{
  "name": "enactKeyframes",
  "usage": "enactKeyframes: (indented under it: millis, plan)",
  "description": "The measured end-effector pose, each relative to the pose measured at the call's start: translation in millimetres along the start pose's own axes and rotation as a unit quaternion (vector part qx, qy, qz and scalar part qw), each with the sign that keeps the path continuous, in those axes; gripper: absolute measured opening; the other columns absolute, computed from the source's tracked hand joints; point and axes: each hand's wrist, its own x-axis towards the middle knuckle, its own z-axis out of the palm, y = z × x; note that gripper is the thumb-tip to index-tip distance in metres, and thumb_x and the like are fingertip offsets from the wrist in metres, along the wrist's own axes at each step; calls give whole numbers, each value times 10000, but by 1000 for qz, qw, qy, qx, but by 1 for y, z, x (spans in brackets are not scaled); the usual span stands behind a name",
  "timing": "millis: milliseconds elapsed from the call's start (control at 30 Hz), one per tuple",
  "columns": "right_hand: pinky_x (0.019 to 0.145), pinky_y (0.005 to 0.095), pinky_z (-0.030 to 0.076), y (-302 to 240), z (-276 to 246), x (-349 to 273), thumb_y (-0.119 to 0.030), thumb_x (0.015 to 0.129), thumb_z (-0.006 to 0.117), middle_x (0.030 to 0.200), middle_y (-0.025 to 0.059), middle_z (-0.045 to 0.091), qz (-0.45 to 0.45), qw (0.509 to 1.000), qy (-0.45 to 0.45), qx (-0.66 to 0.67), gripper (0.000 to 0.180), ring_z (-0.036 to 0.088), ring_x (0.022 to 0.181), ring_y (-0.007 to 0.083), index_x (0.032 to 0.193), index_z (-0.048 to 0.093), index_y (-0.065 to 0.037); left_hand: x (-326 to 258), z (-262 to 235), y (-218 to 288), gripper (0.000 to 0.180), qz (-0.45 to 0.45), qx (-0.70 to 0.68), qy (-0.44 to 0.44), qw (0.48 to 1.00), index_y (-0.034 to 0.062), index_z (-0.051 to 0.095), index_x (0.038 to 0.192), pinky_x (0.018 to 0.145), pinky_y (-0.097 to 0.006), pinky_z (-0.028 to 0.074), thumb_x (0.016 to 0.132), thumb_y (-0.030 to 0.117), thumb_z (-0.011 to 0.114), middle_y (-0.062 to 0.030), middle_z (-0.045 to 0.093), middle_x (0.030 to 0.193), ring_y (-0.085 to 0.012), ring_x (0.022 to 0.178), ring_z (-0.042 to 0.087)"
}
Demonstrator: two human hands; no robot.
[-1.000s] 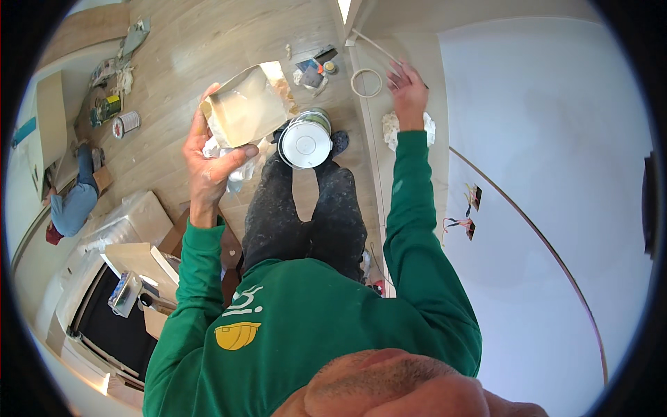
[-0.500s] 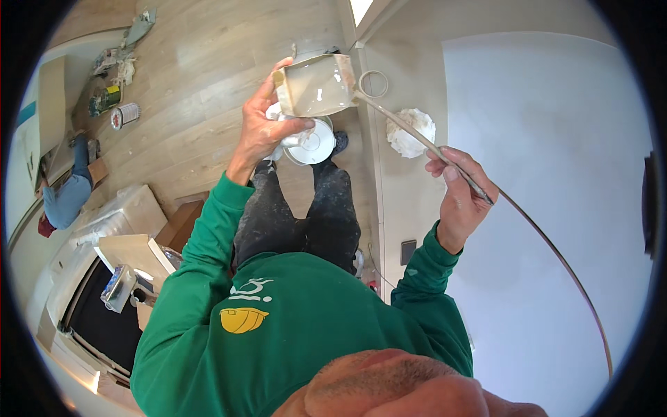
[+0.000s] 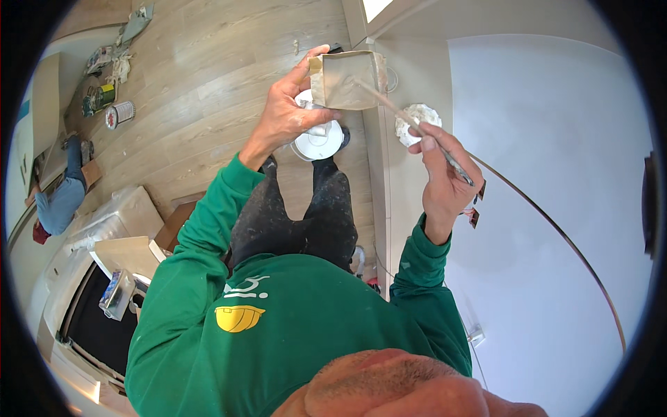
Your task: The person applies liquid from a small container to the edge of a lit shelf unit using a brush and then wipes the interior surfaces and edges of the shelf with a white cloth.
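Note:
My left hand [image 3: 292, 104] grips a shallow, box-like tray [image 3: 317, 83] with tan taped sides and a pale, wet-looking inside. A crumpled white rag [image 3: 314, 111] is bunched between that hand and the tray. In my right hand [image 3: 445, 174], the fingers pinch a thin, long-handled brush [image 3: 396, 110] near its back end. The brush slants up and left over the tray's right rim, its tip down inside. Directly beneath the tray, on the floor, stands a white bucket [image 3: 319, 146], partly covered by my left hand and the rag.
A pale surface [image 3: 556, 139] fills the right side, with a rough white round lump [image 3: 417, 119] on the ledge beside it. At left are paint cans [image 3: 120, 115], cardboard boxes [image 3: 125, 254] and a crouching person [image 3: 64, 198]. Wood flooring [image 3: 208, 90] lies between.
My left hand has carried the tray and rag to the right. My right hand has shifted slightly left and up, and the brush tip has gone from the tray's right rim to its inside.

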Motion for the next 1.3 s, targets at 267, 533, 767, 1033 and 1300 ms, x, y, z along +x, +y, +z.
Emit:
enactKeyframes:
  millis: [267,533,767,1033,1300]
  plan:
    - [703,266,512,14,6,-28,26,871,633,905,162,708,42,997,-2,61,186,656,756,171,1046,684,68,0,-5,-8,898,-40,-37,33,998,87,406,1453,924,-320,503,647,-59,773,-94,664,1148,-168,1033,632]
    - [674,291,513,58,-10,-39,-4,875,613,931,184,699,82,988,33,129,208,659,762,194,1056,677,76,5,-14,-19,838,-28,-19,87,996,62,421,1441,878,-319,540,673,-50,738,-110,654,1141,-180,1001,646]
    - [650,285,488,208,-24,48,-117,901,571,1043,213,673,183,939,107,271,331,663,776,219,1161,595,86,-1,-18,-33,875,-58,34,121,990,43,402,1442,895,-321,530,644,-40,752,-112,652,1155,-192,1018,644]
    - [627,259,499,346,3,141,-122,892,580,1011,147,706,247,923,72,287,293,672,750,189,1123,624,51,-31,-23,-55,912,-92,36,158,983,50,397,1451,912,-329,516,617,-20,759,-103,648,1161,-194,1030,639]
    - [633,257,510,381,15,173,-121,891,571,998,138,714,263,924,59,271,272,678,761,188,1113,641,19,-43,-23,-64,936,-120,26,184,975,61,391,1458,917,-330,514,605,-13,768,-107,648,1166,-201,1029,644]
